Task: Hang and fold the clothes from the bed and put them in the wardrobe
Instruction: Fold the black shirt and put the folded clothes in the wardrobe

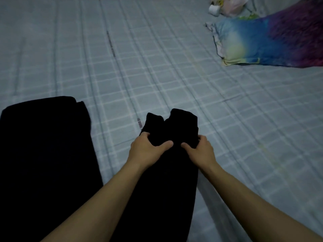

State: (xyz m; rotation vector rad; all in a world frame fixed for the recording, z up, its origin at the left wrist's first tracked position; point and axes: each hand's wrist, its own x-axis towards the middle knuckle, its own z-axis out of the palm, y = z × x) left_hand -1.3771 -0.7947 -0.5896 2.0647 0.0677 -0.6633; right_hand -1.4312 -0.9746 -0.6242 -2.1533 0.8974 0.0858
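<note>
Gripping one black garment (172,130), left hand (146,151) and right hand (201,151) flank a second black garment (43,145).

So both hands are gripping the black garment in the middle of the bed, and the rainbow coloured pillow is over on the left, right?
Not quite. In the head view the rainbow coloured pillow lies on the right; both hands, left and right, do grip the black garment.
</note>
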